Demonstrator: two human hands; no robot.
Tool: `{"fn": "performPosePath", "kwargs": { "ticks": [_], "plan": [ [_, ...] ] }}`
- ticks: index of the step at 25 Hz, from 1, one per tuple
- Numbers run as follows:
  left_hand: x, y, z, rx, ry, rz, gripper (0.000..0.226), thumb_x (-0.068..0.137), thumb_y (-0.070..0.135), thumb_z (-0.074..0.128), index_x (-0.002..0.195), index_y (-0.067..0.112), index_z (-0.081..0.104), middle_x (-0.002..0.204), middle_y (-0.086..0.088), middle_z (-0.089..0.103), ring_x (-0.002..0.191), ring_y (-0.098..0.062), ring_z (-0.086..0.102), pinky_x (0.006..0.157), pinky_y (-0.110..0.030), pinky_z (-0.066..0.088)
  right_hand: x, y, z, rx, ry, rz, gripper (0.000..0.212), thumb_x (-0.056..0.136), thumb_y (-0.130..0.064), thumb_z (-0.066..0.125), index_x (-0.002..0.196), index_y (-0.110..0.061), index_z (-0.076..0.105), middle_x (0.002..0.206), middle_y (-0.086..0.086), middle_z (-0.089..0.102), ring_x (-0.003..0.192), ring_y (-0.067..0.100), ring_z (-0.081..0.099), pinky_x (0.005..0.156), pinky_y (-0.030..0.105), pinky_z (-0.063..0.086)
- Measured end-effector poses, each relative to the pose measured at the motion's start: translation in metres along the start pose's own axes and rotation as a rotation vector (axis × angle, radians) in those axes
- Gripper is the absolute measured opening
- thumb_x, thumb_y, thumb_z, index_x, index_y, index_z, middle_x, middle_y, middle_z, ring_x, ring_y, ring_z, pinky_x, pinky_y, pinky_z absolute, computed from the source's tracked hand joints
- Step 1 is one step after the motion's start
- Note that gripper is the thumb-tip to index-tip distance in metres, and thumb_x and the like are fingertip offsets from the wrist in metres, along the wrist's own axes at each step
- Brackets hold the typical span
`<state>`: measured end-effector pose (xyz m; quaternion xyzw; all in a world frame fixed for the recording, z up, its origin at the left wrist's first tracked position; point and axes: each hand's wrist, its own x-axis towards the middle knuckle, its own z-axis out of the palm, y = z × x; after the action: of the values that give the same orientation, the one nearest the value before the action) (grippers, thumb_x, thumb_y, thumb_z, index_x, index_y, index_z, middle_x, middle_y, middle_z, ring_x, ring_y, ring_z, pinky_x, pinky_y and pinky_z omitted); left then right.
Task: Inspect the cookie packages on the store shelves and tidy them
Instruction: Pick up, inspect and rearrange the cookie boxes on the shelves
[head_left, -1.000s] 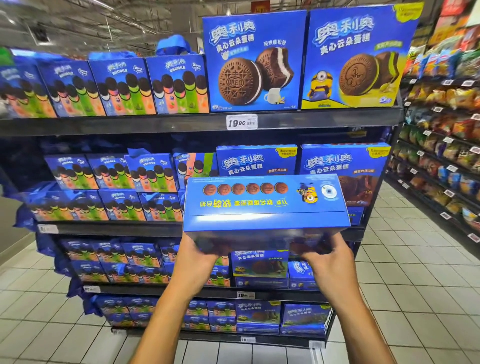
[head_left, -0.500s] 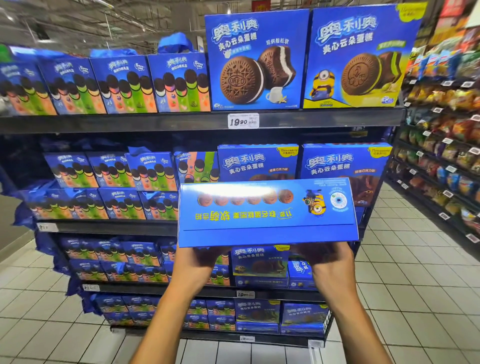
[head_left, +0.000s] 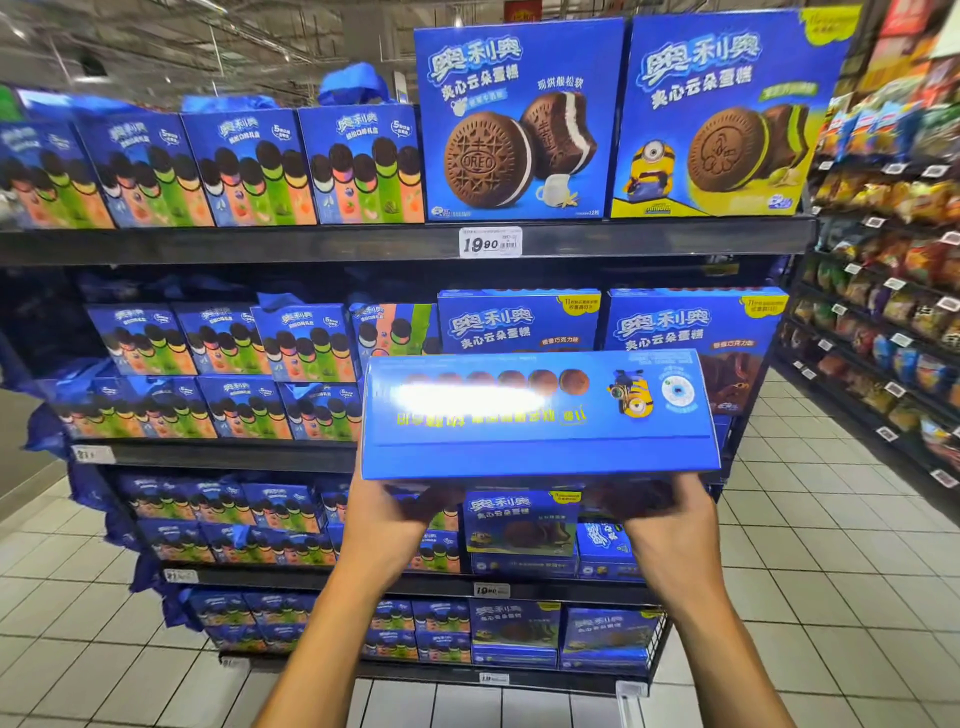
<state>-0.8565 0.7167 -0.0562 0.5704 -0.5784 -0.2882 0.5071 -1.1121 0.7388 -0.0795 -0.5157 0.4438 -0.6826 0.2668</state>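
Tipping toward the camera over the last second, the flat blue cardboard cookie box (head_left: 540, 413) now shows its narrow printed edge fully, so inspection continues. Left hand (head_left: 387, 519) and right hand (head_left: 670, 525) grip its underside, apart, holding it before the dark metal shelf (head_left: 311, 244), below its price tag (head_left: 490, 242).

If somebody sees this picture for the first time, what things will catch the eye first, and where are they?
First, the long blue cookie box in the middle foreground, held from below by the left hand and the right hand, its print upside down. Next, two big boxes on the top shelf, one with a white-cream cookie and one with a yellow cartoon figure, above a price tag reading 19.90.
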Motion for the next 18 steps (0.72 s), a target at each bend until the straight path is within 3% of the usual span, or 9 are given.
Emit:
{"fn": "performPosePath", "kwargs": {
  "ticks": [3, 5, 7, 10, 13, 16, 18],
  "plan": [
    [0.006, 0.001, -0.007, -0.193, -0.033, 0.101, 0.081, 0.053, 0.029, 0.096, 0.124, 0.023, 0.057, 0.109, 0.014, 0.069, 0.101, -0.002, 0.065, 0.086, -0.02, 0.054, 0.01, -0.002, -0.007, -0.126, -0.055, -0.022, 0.061, 0.055, -0.045, 0.085, 0.113, -0.039, 0.066, 0.109, -0.009, 0.074, 0.103, 0.016, 0.071, 0.088, 0.034, 0.057],
    [0.007, 0.005, -0.008, -0.224, -0.076, 0.111, 0.098, 0.05, 0.056, 0.09, 0.135, 0.027, 0.051, 0.128, 0.011, 0.063, 0.121, -0.01, 0.058, 0.1, -0.034, 0.05, 0.015, -0.003, -0.009, -0.117, -0.093, -0.013, 0.063, 0.059, -0.05, 0.086, 0.117, -0.039, 0.067, 0.118, -0.01, 0.071, 0.11, 0.015, 0.068, 0.095, 0.042, 0.055],
    [0.009, 0.005, -0.007, -0.245, -0.095, 0.113, 0.104, 0.049, 0.067, 0.085, 0.139, 0.029, 0.048, 0.137, 0.004, 0.058, 0.128, -0.018, 0.055, 0.106, -0.048, 0.045, 0.017, -0.008, -0.008, -0.116, -0.136, 0.008, 0.064, 0.058, -0.054, 0.088, 0.117, -0.036, 0.069, 0.125, -0.01, 0.068, 0.117, 0.017, 0.065, 0.1, 0.049, 0.052],
    [0.019, 0.01, -0.005, -0.358, -0.139, -0.004, 0.102, 0.051, 0.057, 0.088, 0.14, 0.028, 0.046, 0.135, 0.0, 0.061, 0.122, -0.02, 0.061, 0.101, -0.046, 0.051, 0.024, -0.018, -0.006, -0.088, -0.135, 0.074, 0.058, 0.057, -0.052, 0.09, 0.11, -0.039, 0.072, 0.13, -0.011, 0.066, 0.118, 0.015, 0.065, 0.095, 0.04, 0.055],
    [0.022, 0.018, -0.002, -0.574, -0.229, -0.171, 0.087, 0.059, 0.033, 0.092, 0.135, 0.021, 0.049, 0.122, -0.009, 0.07, 0.099, -0.024, 0.073, 0.073, -0.034, 0.06, 0.032, -0.024, -0.005, 0.034, -0.134, 0.156, 0.037, 0.069, -0.045, 0.084, 0.103, -0.031, 0.076, 0.122, -0.003, 0.072, 0.095, 0.009, 0.072, 0.07, 0.021, 0.057],
    [0.026, 0.026, -0.004, -0.686, -0.239, -0.26, 0.073, 0.066, 0.026, 0.082, 0.131, 0.012, 0.052, 0.113, -0.011, 0.074, 0.091, -0.025, 0.074, 0.067, -0.033, 0.06, 0.04, -0.029, -0.008, 0.167, -0.13, 0.402, 0.026, 0.093, -0.04, 0.062, 0.097, -0.02, 0.078, 0.099, 0.003, 0.078, 0.071, 0.009, 0.072, 0.052, 0.02, 0.052],
    [0.032, 0.03, -0.008, -0.735, -0.263, -0.27, 0.048, 0.077, 0.029, 0.073, 0.12, 0.009, 0.063, 0.111, -0.012, 0.074, 0.09, -0.023, 0.073, 0.071, -0.034, 0.06, 0.044, -0.025, -0.018, 0.219, -0.157, 0.478, 0.031, 0.098, -0.034, 0.051, 0.1, -0.02, 0.079, 0.097, 0.005, 0.078, 0.077, 0.015, 0.074, 0.061, 0.028, 0.052]
  ]
}}
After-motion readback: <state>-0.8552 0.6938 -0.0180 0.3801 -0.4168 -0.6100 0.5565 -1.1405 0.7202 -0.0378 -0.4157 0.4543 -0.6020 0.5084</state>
